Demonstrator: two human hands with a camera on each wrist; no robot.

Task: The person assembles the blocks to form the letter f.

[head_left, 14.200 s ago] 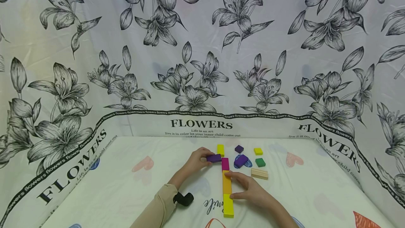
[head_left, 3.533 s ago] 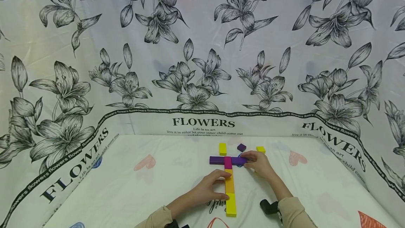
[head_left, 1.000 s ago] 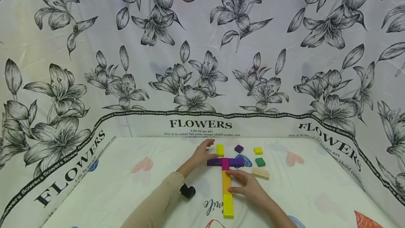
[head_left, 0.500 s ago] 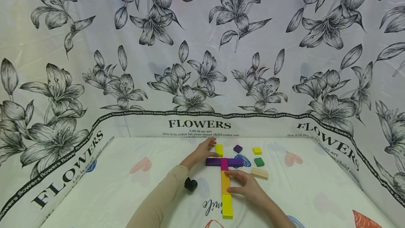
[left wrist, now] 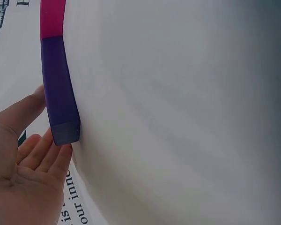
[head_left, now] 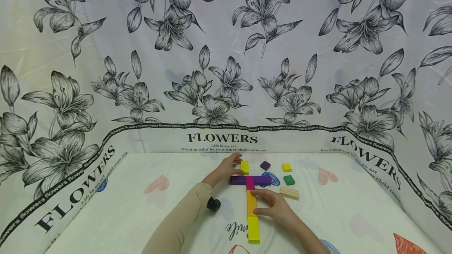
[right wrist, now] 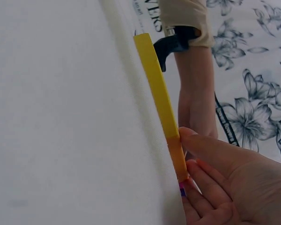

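In the head view a column of blocks runs away from me: a yellow block (head_left: 253, 230), an orange block (head_left: 252, 204) and a magenta block (head_left: 250, 182). One purple block (head_left: 238, 180) lies left of the magenta one, another purple block (head_left: 262, 181) right of it. Beyond the cross they form stands a separate yellow block (head_left: 245, 167). My left hand (head_left: 226, 167) is at its left side, fingers loosely extended; in the left wrist view the purple block hides part of this hand. My right hand (head_left: 279, 207) touches the orange block's right side with thumb and index fingertips.
A small purple block (head_left: 265, 165), a small yellow block (head_left: 287, 167), a green block (head_left: 289, 180) and plain wooden pieces (head_left: 289, 193) lie to the right. The printed white cloth (head_left: 353, 199) covers the table. A flower-patterned curtain (head_left: 219, 89) rises behind it.
Both purple blocks came to lie beside the magenta one. My right hand left the right-hand purple block for the orange one; my left moved to the far yellow block. Little moved in the last second.
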